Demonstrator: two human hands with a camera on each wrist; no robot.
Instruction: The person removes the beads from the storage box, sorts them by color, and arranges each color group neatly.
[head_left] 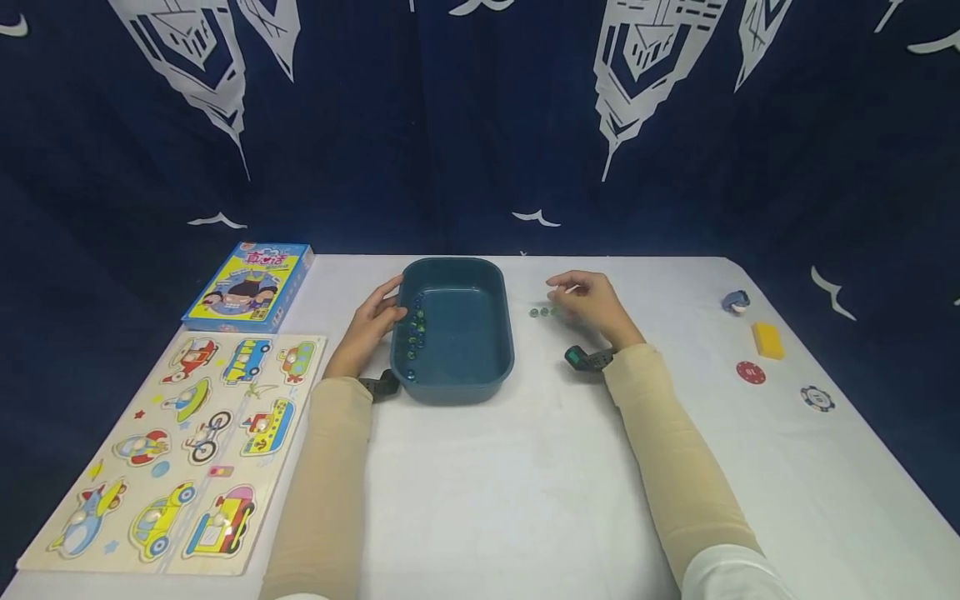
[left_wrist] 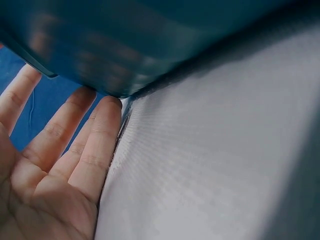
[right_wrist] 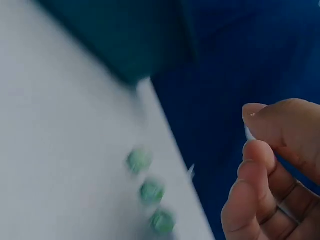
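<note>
Head view: even, soft light, bright table (head_left: 480,500), dim curtain (head_left: 427,125) at top, faint shadows. Left wrist: bin (left_wrist: 150,35) dark across top with smeary reflections, shadow lower right. Right wrist: blurred marbles (right_wrist: 151,191) lower centre, bin blurry upper left, grip (right_wrist: 277,180) sharper at right.

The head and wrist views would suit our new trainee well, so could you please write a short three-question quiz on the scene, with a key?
1. What does the left hand touch?
A) the wooden vehicle puzzle
B) the teal plastic tub
C) the yellow sponge

2. True or false: all the glass marbles in view are inside the tub.

3. How many poker chips lie on the table?

Key:
1. B.
2. False; three lie outside, to the tub's right in the head view.
3. Two: one red, one black-and-white.
</note>
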